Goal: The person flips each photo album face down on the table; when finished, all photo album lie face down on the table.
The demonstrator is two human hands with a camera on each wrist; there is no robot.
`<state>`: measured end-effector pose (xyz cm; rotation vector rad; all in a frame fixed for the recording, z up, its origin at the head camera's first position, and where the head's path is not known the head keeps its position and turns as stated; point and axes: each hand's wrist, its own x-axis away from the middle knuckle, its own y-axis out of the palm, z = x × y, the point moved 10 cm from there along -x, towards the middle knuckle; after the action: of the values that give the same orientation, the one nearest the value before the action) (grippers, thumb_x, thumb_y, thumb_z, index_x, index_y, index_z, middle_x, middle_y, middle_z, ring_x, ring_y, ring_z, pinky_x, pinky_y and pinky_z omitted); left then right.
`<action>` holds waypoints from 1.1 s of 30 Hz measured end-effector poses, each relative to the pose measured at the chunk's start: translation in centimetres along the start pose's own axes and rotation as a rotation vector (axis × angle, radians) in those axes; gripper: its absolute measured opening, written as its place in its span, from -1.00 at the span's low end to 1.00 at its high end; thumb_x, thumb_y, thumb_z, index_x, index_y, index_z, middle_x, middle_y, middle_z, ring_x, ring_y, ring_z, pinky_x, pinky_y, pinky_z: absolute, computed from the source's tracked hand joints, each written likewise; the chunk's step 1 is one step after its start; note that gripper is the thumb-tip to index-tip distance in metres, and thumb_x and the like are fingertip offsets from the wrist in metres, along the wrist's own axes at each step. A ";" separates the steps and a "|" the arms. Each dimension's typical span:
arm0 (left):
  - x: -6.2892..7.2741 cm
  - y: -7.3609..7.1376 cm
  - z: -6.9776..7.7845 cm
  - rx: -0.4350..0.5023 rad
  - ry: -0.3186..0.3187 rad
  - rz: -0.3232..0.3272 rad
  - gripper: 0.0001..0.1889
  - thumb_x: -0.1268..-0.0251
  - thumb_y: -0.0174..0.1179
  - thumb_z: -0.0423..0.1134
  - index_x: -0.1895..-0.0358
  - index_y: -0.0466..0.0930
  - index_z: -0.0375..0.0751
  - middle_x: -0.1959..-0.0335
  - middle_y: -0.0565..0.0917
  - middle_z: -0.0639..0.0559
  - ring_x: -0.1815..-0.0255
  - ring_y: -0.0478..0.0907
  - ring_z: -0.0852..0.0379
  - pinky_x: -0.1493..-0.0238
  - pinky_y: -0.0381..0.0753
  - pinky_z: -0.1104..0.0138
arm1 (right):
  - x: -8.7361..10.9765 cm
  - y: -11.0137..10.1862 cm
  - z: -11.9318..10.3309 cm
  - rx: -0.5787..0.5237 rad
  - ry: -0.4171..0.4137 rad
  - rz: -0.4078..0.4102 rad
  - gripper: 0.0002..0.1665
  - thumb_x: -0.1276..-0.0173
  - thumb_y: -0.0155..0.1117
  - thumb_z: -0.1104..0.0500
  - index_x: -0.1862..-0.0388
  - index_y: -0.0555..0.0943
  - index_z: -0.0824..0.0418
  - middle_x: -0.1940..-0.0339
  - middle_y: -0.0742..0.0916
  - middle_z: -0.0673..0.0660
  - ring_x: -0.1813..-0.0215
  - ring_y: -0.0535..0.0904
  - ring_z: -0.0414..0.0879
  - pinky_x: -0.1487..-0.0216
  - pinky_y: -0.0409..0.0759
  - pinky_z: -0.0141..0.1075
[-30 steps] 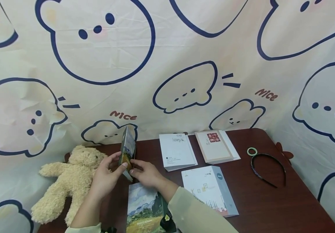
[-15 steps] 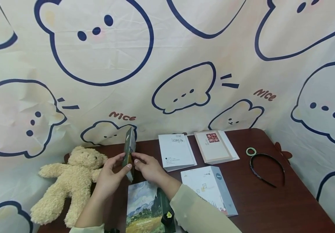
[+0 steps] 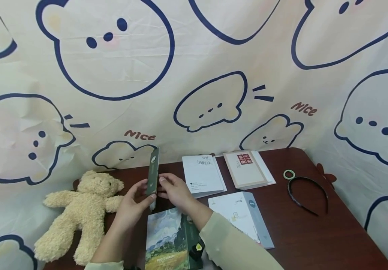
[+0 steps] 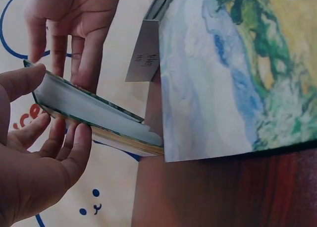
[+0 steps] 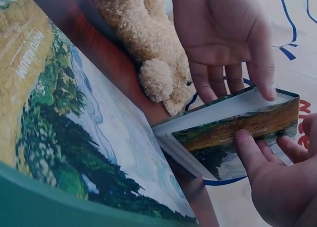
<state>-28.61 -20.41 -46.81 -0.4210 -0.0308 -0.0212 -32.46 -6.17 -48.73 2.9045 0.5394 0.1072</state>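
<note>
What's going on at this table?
A person is holding a small photo album upright, spine toward them. The left hand grips it from one side; the fingers of the right hand touch the other cover. I can't tell whether its bottom edge rests on the table. A larger photo album sits nearer the person, painted cover up. Three pale albums and a black headband are off to the right, a teddy bear to the left.
</note>
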 end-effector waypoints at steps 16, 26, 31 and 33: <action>-0.6 1.6 -4.0 -0.003 -0.116 -0.086 -0.33 -0.40 0.39 -0.14 -0.52 0.36 -0.10 -0.37 0.47 -0.15 -0.38 0.42 -0.14 -0.25 0.55 -0.02 | 0.4 -1.8 0.1 0.038 0.005 0.007 -0.41 -0.62 0.18 -0.09 -0.40 0.46 0.28 -0.11 0.69 0.17 -0.18 0.68 0.00 -0.16 0.69 -0.14; -0.8 1.9 -4.6 -0.033 -0.121 -0.088 -0.35 -0.42 0.37 -0.14 -0.51 0.37 -0.08 -0.33 0.50 -0.14 -0.36 0.45 -0.12 -0.22 0.58 0.00 | 0.6 -2.5 0.1 0.066 0.005 0.015 -0.43 -0.58 0.25 0.00 -0.40 0.45 0.27 -0.12 0.70 0.16 -0.13 0.70 -0.04 -0.15 0.70 -0.15; -0.9 1.9 -4.6 -0.058 -0.115 -0.076 -0.36 -0.43 0.36 -0.15 -0.51 0.39 -0.10 -0.33 0.51 -0.15 -0.34 0.46 -0.13 -0.25 0.55 -0.04 | 0.6 -2.8 0.0 0.054 -0.006 0.026 -0.45 -0.58 0.26 0.08 -0.40 0.44 0.30 -0.15 0.70 0.19 -0.12 0.69 -0.04 -0.14 0.70 -0.15; -0.9 1.9 -4.5 -0.071 -0.114 -0.074 -0.36 -0.44 0.35 -0.16 -0.51 0.38 -0.11 -0.33 0.51 -0.16 -0.35 0.46 -0.14 -0.25 0.55 -0.04 | 0.6 -3.0 0.0 0.061 -0.005 0.032 -0.46 -0.58 0.25 0.09 -0.41 0.43 0.29 -0.15 0.70 0.19 -0.12 0.69 -0.05 -0.13 0.71 -0.17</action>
<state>-29.31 -20.51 -51.73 -0.4917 -0.1580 -0.0716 -32.89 -3.23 -49.32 2.9727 0.5049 0.0900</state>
